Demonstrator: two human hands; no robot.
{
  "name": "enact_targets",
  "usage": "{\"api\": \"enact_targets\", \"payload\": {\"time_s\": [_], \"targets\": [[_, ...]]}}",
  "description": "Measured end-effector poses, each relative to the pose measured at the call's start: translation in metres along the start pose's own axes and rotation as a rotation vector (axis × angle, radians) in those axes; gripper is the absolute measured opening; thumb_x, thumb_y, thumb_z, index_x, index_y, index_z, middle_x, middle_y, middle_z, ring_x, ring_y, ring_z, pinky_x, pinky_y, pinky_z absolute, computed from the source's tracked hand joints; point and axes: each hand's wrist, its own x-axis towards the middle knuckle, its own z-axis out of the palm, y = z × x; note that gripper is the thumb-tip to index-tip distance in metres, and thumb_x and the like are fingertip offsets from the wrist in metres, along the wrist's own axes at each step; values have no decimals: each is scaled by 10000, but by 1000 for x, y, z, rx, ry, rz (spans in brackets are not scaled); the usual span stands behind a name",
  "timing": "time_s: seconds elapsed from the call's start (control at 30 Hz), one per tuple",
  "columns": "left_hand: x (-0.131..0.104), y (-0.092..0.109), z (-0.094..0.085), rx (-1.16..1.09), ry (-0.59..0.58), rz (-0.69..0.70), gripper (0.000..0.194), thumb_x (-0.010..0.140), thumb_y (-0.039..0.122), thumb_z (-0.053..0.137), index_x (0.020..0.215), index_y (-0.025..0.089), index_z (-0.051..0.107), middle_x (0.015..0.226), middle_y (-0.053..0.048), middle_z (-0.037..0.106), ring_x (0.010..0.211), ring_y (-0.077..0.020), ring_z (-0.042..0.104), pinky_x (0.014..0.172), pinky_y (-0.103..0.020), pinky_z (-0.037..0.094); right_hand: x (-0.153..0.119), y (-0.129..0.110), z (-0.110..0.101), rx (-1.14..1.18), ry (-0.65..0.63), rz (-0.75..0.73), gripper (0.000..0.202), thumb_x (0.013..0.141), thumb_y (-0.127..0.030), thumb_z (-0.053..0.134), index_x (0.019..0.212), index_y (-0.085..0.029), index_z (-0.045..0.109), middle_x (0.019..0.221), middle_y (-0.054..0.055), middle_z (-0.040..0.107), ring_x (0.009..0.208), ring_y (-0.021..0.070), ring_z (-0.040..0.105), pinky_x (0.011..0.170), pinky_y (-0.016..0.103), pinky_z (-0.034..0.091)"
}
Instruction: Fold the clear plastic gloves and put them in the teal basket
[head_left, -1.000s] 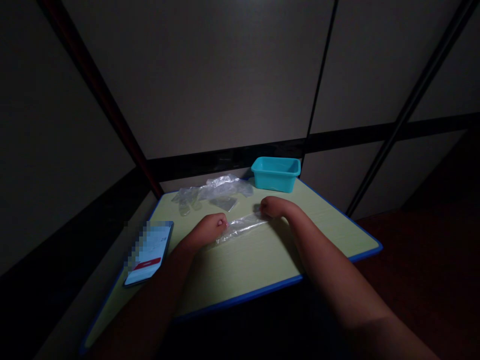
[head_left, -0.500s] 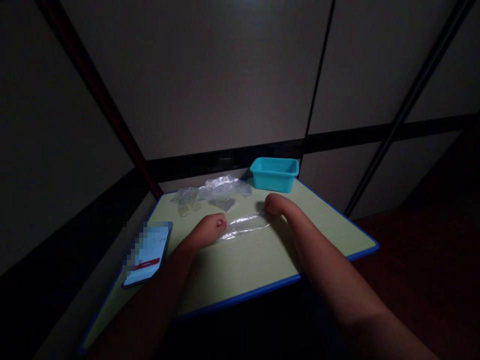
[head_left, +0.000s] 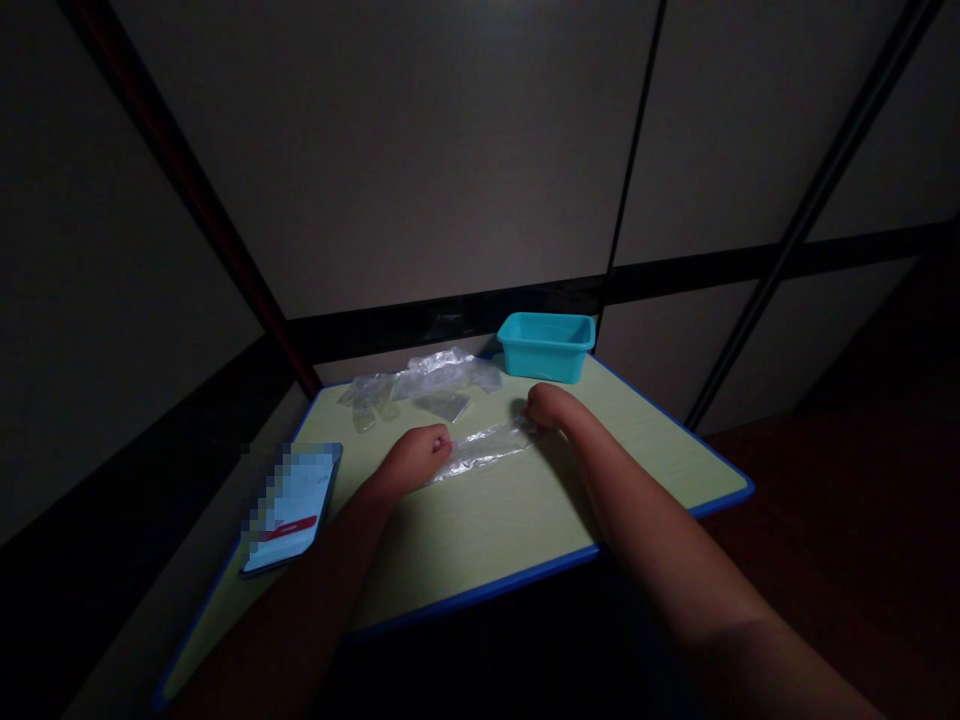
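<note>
- While I watch through the head view, my left hand [head_left: 415, 460] and right hand [head_left: 549, 407] each pinch an end of clear plastic film [head_left: 484, 452], drawn out low over the table [head_left: 480, 545];
- behind it lie crumpled plastic pieces [head_left: 442, 380], beside the teal bin [head_left: 546, 362];
- uneven pulling could, I judge, split the film; a loose pinch could drop one end;
- my left forearm might nudge the phone [head_left: 296, 505].

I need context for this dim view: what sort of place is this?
Possibly a room at home: a small blue-edged table, a phone on it, and cabinet-like panels behind.
</note>
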Motion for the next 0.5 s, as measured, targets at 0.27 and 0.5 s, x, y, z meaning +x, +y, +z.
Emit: {"api": "enact_targets", "payload": {"time_s": [0.27,0.5], "targets": [[1,-3,2,58,29,0,174,766,275,456,620,185,484,597,18,517,581,-131,473,525,-225,273,7,2,4,-7,-1,-41,388,788,-346,562,1060,-86,655,930,172,684,879,228,639,676,228,444],[2,-1,1,72,50,-22,168,768,265,465,622,185,493,603,14,522,585,-133,476,532,-226,279,7,3,7,-9,34,-27,413,781,-372,560,1092,-112,642,1034,179,656,955,250,613,704,249,449]]}}
